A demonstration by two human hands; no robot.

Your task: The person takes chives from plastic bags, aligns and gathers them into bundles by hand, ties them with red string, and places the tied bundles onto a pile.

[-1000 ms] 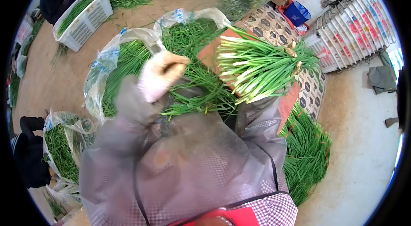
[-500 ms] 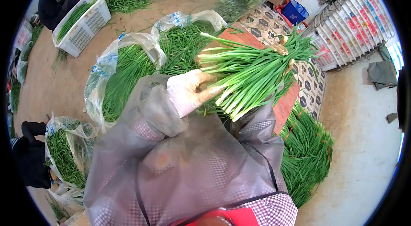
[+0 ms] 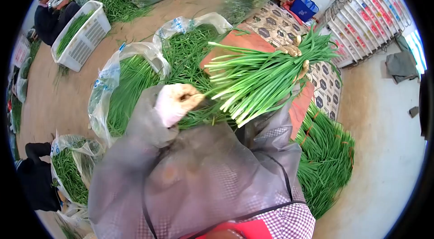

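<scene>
Above the reddish board [image 3: 248, 40], your right hand [image 3: 290, 51] clasps likely tender stalks [image 3: 257, 76] at two o'clock, best held there; left hand [image 3: 178, 99] nearly pinched, hold unclear.

Left of the board [image 3: 240, 40], two open bags [image 3: 106, 78] of stalks [image 3: 129, 92] stand side by side. A stalk pile [image 3: 324, 166] lies at the board's near right, a bucket [image 3: 304, 8] beyond the board, a crate [image 3: 90, 37] on the floor [image 3: 63, 112] far left.
</scene>
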